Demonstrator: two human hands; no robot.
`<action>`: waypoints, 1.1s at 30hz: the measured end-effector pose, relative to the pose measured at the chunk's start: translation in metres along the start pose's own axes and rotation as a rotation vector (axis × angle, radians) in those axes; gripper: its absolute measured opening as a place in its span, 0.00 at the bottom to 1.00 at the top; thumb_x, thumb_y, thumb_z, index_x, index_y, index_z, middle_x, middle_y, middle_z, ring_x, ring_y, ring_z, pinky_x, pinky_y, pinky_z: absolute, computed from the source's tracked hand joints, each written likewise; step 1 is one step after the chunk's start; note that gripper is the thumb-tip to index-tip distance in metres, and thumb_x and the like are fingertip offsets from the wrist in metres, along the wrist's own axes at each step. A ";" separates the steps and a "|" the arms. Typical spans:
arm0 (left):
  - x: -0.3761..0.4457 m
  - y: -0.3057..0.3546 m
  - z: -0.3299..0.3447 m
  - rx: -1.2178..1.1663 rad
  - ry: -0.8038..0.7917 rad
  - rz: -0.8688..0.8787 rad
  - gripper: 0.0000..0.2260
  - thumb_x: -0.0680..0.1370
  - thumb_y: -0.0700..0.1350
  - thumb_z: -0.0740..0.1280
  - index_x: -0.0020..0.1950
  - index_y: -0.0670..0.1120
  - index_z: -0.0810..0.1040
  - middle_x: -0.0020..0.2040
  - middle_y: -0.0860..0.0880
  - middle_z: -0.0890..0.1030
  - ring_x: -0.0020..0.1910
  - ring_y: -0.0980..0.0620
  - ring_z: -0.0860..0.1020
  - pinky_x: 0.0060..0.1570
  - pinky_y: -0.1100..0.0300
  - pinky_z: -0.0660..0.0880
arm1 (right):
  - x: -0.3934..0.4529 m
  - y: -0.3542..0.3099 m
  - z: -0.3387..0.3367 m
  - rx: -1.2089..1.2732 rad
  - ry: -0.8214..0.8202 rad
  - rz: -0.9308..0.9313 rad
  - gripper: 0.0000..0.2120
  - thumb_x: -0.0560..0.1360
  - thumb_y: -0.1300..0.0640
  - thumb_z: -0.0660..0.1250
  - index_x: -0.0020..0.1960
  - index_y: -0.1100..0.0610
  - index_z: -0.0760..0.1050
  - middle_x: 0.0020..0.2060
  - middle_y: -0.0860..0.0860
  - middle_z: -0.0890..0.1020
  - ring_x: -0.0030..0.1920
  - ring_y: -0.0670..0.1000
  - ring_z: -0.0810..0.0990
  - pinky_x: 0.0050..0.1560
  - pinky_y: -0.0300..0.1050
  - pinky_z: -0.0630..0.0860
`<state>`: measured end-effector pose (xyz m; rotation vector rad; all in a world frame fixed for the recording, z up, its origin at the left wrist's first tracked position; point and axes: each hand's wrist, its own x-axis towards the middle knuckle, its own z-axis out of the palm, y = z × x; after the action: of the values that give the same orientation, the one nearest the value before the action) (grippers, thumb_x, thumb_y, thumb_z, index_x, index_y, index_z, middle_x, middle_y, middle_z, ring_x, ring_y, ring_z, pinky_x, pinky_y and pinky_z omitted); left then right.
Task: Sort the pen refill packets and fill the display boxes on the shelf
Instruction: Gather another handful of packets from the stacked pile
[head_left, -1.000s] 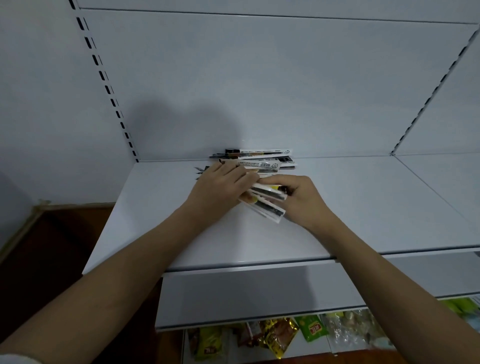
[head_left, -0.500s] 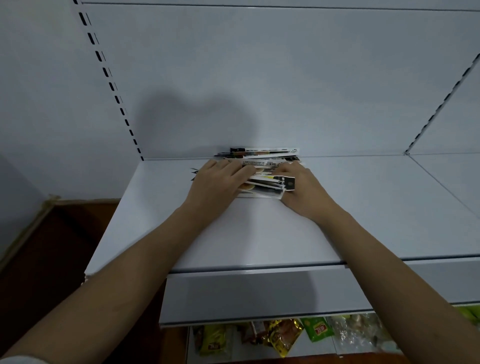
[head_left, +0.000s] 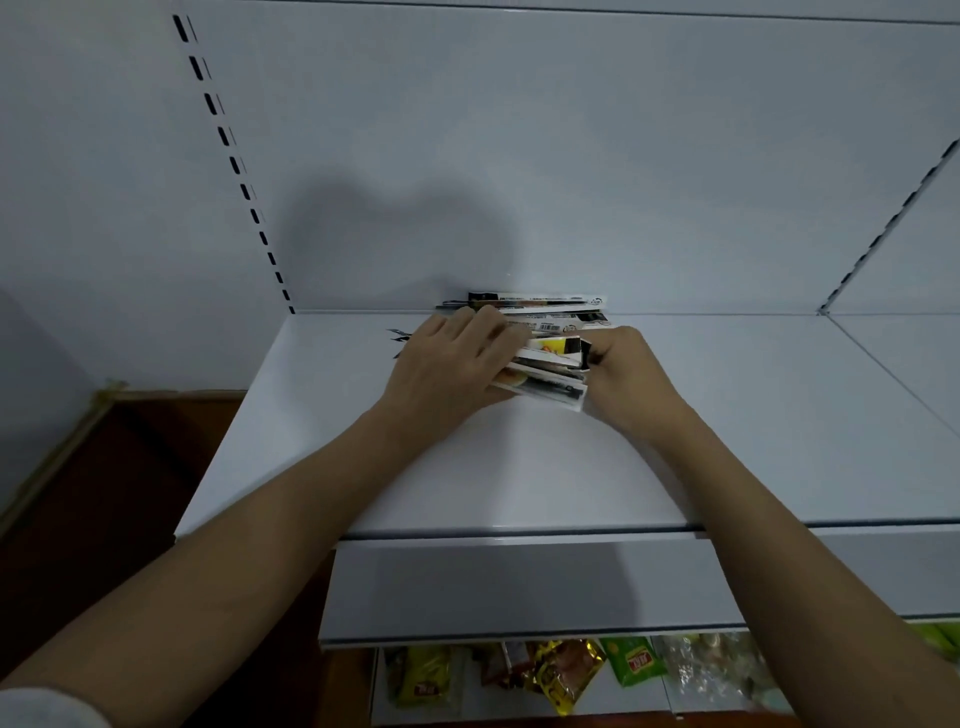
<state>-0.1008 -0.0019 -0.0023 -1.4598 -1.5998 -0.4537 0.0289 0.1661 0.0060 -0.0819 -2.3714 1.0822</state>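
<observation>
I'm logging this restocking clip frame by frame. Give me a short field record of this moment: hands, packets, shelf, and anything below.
left hand: palm down on the left part of a bundle of packets
right hand: gripping the bundle's right end
held bundle: several pen refill packets, fanned unevenly, on the shelf
loose packets: small pile behind the hands, against the back panel
shelf: white, otherwise bare in view
display boxes: none visible
lower shelf: snack bags, yellow, gold and green
</observation>
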 end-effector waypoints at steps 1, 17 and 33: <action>0.001 0.001 0.000 0.010 0.016 -0.006 0.12 0.81 0.53 0.65 0.55 0.44 0.79 0.47 0.44 0.81 0.41 0.44 0.77 0.38 0.51 0.74 | 0.002 -0.008 -0.001 0.084 -0.055 0.009 0.14 0.73 0.71 0.70 0.56 0.58 0.84 0.52 0.48 0.86 0.56 0.44 0.83 0.57 0.45 0.79; 0.004 -0.008 -0.008 -0.023 -0.200 -0.060 0.19 0.72 0.36 0.66 0.62 0.47 0.76 0.38 0.46 0.78 0.29 0.45 0.75 0.26 0.58 0.61 | 0.009 -0.054 0.032 0.488 0.250 0.490 0.17 0.80 0.52 0.56 0.46 0.57 0.83 0.50 0.54 0.85 0.56 0.55 0.82 0.62 0.55 0.74; 0.068 0.078 -0.018 -0.457 -0.264 -0.265 0.09 0.76 0.46 0.72 0.53 0.44 0.77 0.40 0.47 0.81 0.36 0.43 0.79 0.33 0.54 0.74 | -0.083 -0.064 -0.061 0.404 0.484 0.619 0.15 0.83 0.52 0.56 0.51 0.57 0.80 0.45 0.53 0.85 0.44 0.54 0.83 0.48 0.50 0.80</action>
<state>-0.0154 0.0432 0.0389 -1.7018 -2.0047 -0.8516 0.1400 0.1429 0.0489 -0.8695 -1.6840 1.5832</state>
